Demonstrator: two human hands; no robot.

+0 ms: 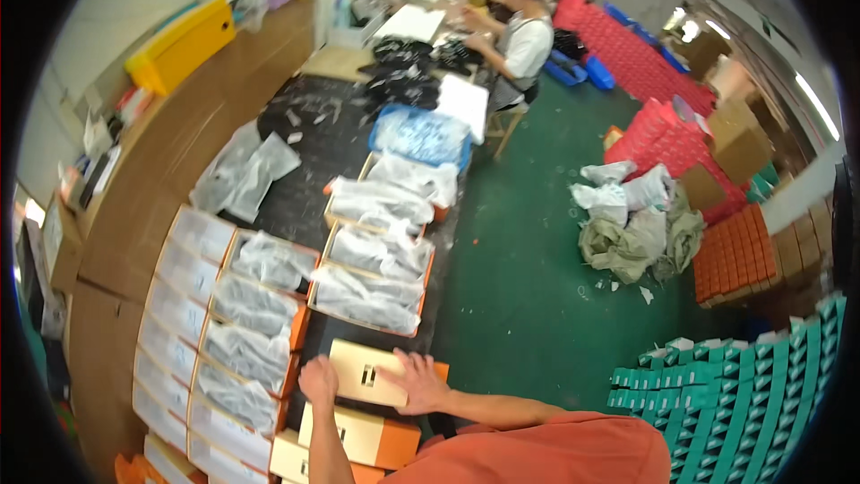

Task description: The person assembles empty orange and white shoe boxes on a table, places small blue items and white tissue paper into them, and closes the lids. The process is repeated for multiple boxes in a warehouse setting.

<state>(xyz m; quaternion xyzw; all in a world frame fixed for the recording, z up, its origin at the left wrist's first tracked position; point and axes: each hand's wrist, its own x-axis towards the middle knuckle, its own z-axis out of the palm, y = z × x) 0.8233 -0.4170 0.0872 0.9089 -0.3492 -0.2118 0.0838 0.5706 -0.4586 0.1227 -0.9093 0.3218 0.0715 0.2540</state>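
Observation:
A closed cream-and-orange shoebox (363,366) with a small dark mark on its lid lies in front of me. My left hand (319,379) is closed at the box's left end, its fingertips partly hidden. At the other end, my right hand (418,383) grips the box, its fingers spread over the lid. Closer to my body sit more closed boxes of the same kind, one of them a cream-and-orange box (358,435). Just beyond my hands stand open boxes (367,296) with contents wrapped in white, crumpled sheet.
More open boxes (242,354) line the left, beside pale ones (170,350). A blue tray (421,136) stands farther along the black table (305,125). A co-worker (524,40) sits at the far end. Right, on the green floor, are sacks (636,224) and stacked teal boxes (726,394).

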